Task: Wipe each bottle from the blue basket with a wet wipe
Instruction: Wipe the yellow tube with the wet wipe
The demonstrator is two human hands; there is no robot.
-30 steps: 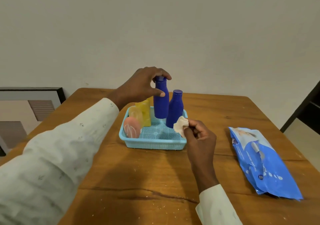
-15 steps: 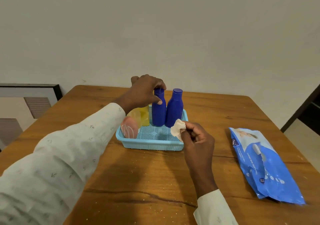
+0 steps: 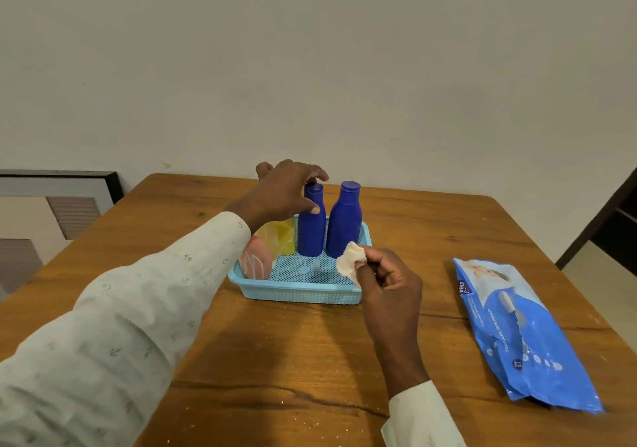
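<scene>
plain off-white painted wall (image 3: pixel 344 67) behind, unmarked but for a small scuff. brown wooden counter (image 3: pixel 275 360) with a dark crack along the grain and pale specks. black-framed panel with grey louvred slats (image 3: pixel 62 212) at left. dark doorframe (image 3: pixel 606 212) and pale floor (image 3: pixel 606 274) at right.

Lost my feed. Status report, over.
Left hand grips left blue bottle, standing in basket. Right hand pinches wipe. Nothing blocking.

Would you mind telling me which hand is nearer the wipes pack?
Right. The right hand holds a wipe just left of the wipes pack; the left hand is farther, beyond the basket.
</scene>
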